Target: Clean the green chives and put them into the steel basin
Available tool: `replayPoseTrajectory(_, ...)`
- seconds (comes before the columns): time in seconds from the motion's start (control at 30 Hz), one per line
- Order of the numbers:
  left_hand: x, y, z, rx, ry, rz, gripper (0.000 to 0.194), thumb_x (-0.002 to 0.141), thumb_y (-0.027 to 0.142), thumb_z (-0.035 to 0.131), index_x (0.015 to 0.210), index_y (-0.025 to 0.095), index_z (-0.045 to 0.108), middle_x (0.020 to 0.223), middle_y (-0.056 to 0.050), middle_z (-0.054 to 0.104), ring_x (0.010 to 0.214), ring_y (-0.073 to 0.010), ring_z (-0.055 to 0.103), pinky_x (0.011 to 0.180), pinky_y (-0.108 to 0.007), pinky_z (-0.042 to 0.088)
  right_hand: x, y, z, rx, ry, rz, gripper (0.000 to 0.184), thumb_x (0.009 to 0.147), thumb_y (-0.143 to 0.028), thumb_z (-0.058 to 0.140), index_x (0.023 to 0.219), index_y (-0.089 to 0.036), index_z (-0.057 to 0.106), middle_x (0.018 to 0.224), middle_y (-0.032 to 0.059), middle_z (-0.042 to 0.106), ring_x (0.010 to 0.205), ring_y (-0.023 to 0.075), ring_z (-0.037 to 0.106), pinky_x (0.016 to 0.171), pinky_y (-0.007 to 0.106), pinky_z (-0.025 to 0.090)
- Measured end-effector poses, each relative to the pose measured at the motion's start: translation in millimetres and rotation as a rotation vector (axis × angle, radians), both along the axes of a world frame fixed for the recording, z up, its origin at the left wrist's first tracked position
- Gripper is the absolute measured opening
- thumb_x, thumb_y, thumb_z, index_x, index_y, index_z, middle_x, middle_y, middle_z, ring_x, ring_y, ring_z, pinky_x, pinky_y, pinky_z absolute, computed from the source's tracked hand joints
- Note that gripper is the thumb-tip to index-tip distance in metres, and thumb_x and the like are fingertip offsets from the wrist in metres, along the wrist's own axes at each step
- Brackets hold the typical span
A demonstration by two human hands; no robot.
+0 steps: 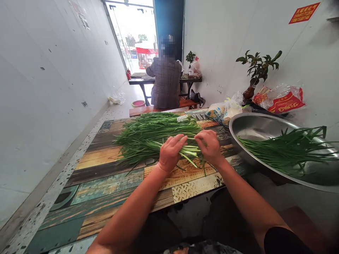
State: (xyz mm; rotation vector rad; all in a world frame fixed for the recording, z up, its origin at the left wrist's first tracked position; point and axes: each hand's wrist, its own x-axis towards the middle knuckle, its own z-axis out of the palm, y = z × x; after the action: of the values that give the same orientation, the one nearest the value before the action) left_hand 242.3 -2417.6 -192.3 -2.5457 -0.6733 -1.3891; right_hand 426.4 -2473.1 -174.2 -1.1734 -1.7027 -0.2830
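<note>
My left hand [170,152] is closed around a small bunch of garlic chives [190,151], their pale stem ends sticking out to the right. My right hand [209,147] is just beside it, thumb and fingertips pinched on the end of a chive stalk. A big heap of garlic chives [148,128] lies on the table behind my hands, leaves pointing left. Within the heap, a whitish band or wrap [183,119] shows near the stem ends. Small trimmed scraps lie under and beside my right hand.
On the right, a wide steel basin [233,131] holds more chives [286,150]. Plastic bags [221,111], a red package [287,102] and a potted plant [256,70] stand behind it. Beneath my hands is a wood-patterned table [111,185]. A person [166,81] sits at a farther table.
</note>
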Motion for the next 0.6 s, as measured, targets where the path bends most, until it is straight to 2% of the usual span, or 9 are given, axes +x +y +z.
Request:
replayPoseTrajectory(0.07, 2, -2, -0.5, -0.029, 0.042, -0.047, 0.028, 0.092, 0.025, 0.05, 0.118, 0.018, 0.061, 0.106, -0.008, 0.069, 0.088, -0.0165, 0.062, 0.08, -0.029, 0.046, -4, -7, -3.0, -0.034, 0.048, 0.027, 0.01, 0.09, -0.024, 0.053, 0.087, -0.021, 0.063, 0.084, 0.0028, 0.067, 0.089, 0.0182, 0.059, 0.087, 0.036, 0.041)
replayPoseTrajectory(0.17, 5, -5, 0.1, -0.083, 0.075, -0.033, 0.025, 0.092, 0.03, 0.05, 0.11, 0.021, 0.065, 0.086, -0.004, 0.069, 0.076, -0.0146, 0.058, 0.071, -0.027, 0.045, -5, -12, -7.1, -0.103, 0.153, 0.025, 0.013, 0.09, -0.028, 0.052, 0.086, -0.021, 0.063, 0.086, 0.0033, 0.067, 0.09, 0.0182, 0.059, 0.087, 0.035, 0.042)
replayPoseTrajectory(0.23, 6, -7, 0.7, -0.103, 0.103, -0.003, 0.022, 0.092, 0.03, 0.05, 0.102, 0.022, 0.067, 0.081, -0.003, 0.066, 0.074, -0.0148, 0.054, 0.069, -0.027, 0.044, 0, -11, -10.1, -0.15, 0.291, -0.047, 0.018, 0.09, -0.032, 0.05, 0.088, -0.02, 0.063, 0.089, 0.0044, 0.068, 0.089, 0.0183, 0.06, 0.085, 0.034, 0.044)
replayPoseTrajectory(0.33, 7, -10, 0.6, -0.117, 0.136, 0.023, 0.017, 0.09, 0.023, 0.05, 0.092, 0.02, 0.067, 0.081, -0.004, 0.064, 0.077, -0.0161, 0.053, 0.068, -0.027, 0.043, 16, -5, -16.9, -0.211, 0.455, -0.238, 0.024, 0.087, -0.037, 0.051, 0.087, -0.017, 0.064, 0.086, 0.0071, 0.068, 0.08, 0.0192, 0.06, 0.075, 0.032, 0.046)
replayPoseTrajectory(0.43, 7, -10, -1.1, -0.126, 0.147, 0.03, 0.015, 0.087, 0.018, 0.051, 0.089, 0.02, 0.065, 0.082, -0.004, 0.063, 0.078, -0.017, 0.052, 0.069, -0.028, 0.043, 36, 2, -24.7, -0.304, 0.395, -0.411, 0.024, 0.082, -0.036, 0.053, 0.075, -0.016, 0.064, 0.076, 0.0082, 0.066, 0.07, 0.0197, 0.058, 0.07, 0.033, 0.045)
replayPoseTrajectory(0.5, 8, -10, -2.4, -0.13, 0.148, 0.03, 0.014, 0.086, 0.017, 0.051, 0.089, 0.02, 0.065, 0.082, -0.004, 0.062, 0.078, -0.0174, 0.052, 0.069, -0.028, 0.043, 45, 2, -27.5, -0.34, 0.32, -0.489, 0.022, 0.078, -0.035, 0.056, 0.077, -0.015, 0.066, 0.079, 0.0097, 0.065, 0.07, 0.02, 0.056, 0.072, 0.035, 0.044)
replayPoseTrajectory(0.57, 8, -10, -3.4, -0.137, 0.149, 0.028, 0.014, 0.085, 0.015, 0.052, 0.088, 0.02, 0.064, 0.082, -0.004, 0.062, 0.078, -0.0178, 0.051, 0.069, -0.029, 0.043, 46, 0, -26.8, -0.357, 0.322, -0.491, 0.028, 0.071, -0.035, 0.062, 0.09, -0.015, 0.068, 0.089, 0.0104, 0.065, 0.07, 0.0186, 0.055, 0.074, 0.036, 0.045)
replayPoseTrajectory(0.6, 8, -10, -3.6, -0.142, 0.15, 0.026, 0.014, 0.084, 0.015, 0.052, 0.088, 0.02, 0.064, 0.082, -0.004, 0.062, 0.079, -0.0179, 0.051, 0.07, -0.029, 0.043, 43, -1, -25.3, -0.385, 0.375, -0.427, 0.035, 0.068, -0.036, 0.064, 0.096, -0.015, 0.068, 0.092, 0.0096, 0.064, 0.068, 0.0172, 0.054, 0.072, 0.035, 0.045)
